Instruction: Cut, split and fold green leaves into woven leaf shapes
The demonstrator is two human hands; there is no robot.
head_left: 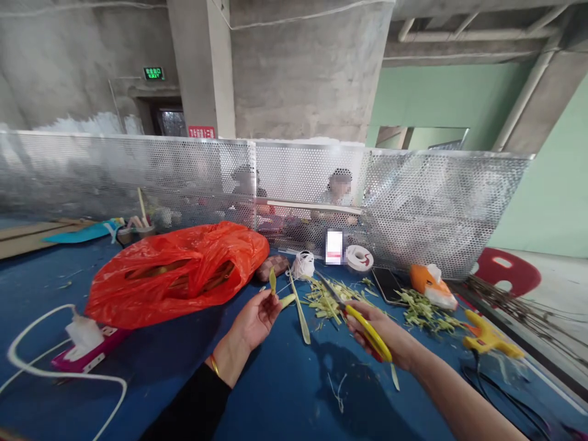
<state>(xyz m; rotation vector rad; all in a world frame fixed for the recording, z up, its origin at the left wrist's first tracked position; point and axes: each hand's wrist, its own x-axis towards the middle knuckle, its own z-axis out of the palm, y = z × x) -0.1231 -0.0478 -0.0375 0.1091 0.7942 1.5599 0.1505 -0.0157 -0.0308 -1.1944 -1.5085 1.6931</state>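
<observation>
Over blue tabletop (275,392), left hand (253,321) fingers (271,302) pinch leaf strip (272,280) upright, right hand (383,334) fingers wrap scissors (367,334); strip likely needs holding taut.

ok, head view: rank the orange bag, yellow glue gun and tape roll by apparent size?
1. orange bag, by far the largest
2. yellow glue gun
3. tape roll, which looks smallest but lies farther from the camera, so its gap to the glue gun is unsure
</observation>
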